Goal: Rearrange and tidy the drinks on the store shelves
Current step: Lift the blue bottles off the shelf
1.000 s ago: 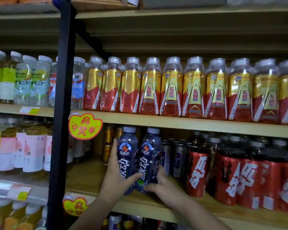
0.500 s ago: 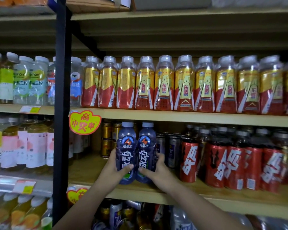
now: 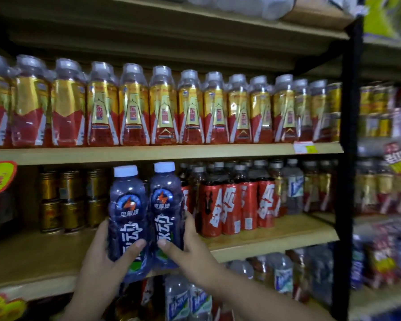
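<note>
store shelving fills the view, wooden boards on a black upright post (image 3: 347, 158), with a row of red-and-gold bottles (image 3: 162, 107) packed along the upper shelf (image 3: 148, 152). on the middle shelf (image 3: 276, 237) below, stacked gold cans (image 3: 67, 200) sit far back at the left and dark bottles with red labels (image 3: 229, 205) stand in ranks to the right, with a bare stretch of board between and in front.

two blue bottles (image 3: 146, 216) with white caps stand side by side, touching, at the near edge of that bare stretch. the left hand (image 3: 102, 267) wraps the left bottle, thumb across its label; the right hand (image 3: 190, 251) wraps the right one, thumb likewise on the front. so the hands are close together, each clamped on its own bottle. whether the bases are resting on the board or just lifted, i cannot tell.

the step looks like seating this pair into the gap. to do it well, keep both upright and pressed together, slide them straight back rather than tilting, and line the labels to the front. the right bottle is just beside the nearest red-labelled one, so ease in without knocking that rank.
</note>
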Demonstrator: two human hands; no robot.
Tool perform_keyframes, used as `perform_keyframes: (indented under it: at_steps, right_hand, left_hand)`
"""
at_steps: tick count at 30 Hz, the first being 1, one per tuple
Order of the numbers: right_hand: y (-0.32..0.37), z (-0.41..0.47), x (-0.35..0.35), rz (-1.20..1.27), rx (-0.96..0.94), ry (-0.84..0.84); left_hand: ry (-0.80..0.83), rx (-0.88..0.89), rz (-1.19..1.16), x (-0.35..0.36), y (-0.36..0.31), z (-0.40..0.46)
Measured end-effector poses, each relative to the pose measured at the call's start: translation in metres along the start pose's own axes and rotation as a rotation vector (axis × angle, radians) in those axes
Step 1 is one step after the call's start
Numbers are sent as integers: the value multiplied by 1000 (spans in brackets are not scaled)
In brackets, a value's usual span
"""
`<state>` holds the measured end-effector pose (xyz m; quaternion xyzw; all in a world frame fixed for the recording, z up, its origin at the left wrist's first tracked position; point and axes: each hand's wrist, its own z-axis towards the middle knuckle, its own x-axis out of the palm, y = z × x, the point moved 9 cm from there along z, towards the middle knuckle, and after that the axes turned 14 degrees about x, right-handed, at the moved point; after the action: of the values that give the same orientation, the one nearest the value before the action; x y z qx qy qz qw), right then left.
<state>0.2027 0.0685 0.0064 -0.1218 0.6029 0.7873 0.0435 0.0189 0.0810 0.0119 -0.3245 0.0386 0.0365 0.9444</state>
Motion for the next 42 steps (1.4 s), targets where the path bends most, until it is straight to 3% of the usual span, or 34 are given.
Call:
perform_keyframes:
  at_steps: [7, 13, 24, 28, 33, 38, 42]
  right_hand:
    - [-16, -75, -170, -57, -56, -415]
    - [-33, -113, -311, -166, -12, -790]
    - [-64, -66, -394, -259, -3, -881]
    - [-70, -49, -396, -301, -37, -848]
    - [-77, -46, -398, -406, -37, -875]
    - [-76, -49, -397, -400, 18, -870]
    - [-82, -47, -388, -587, 189, -855]
  left_hand:
    - [162, 103, -90, 179, -46, 6]
    - [227, 122, 65, 335, -56, 16]
    - [208, 208, 139, 440, -35, 40]
    - [257, 249, 445, 460, -28, 40]
    - [401, 277, 589, 474, -22, 33]
    - [398, 237, 687, 469, -27, 29]
    - [466, 150, 692, 463, -31, 17]
